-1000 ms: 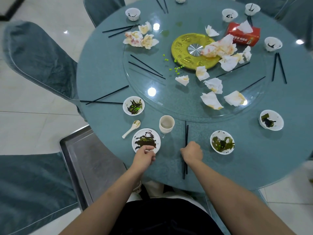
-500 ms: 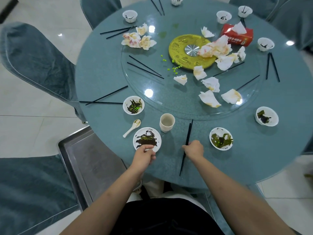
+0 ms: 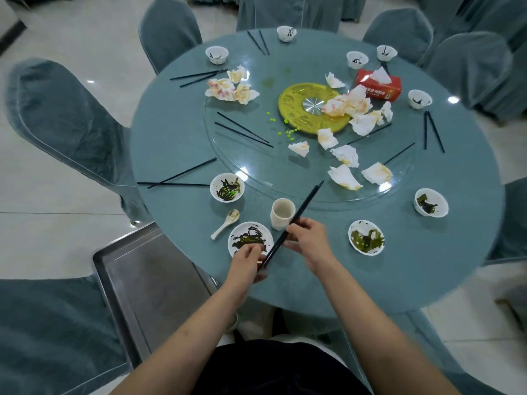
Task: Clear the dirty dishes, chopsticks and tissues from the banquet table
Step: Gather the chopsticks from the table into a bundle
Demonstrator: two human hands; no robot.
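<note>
now both hands — right hand [image 3: 309, 242], left hand [image 3: 247, 262] — grip the chopsticks [image 3: 296, 219] between them.

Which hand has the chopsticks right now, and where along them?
Right hand grips the black chopsticks near their middle; left hand fingers touch the near end, whether gripping cannot be told.

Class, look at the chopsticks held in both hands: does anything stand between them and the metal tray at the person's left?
Nothing visible does. The chopsticks are held above the table; the metal tray lies open beside the table edge.
</note>
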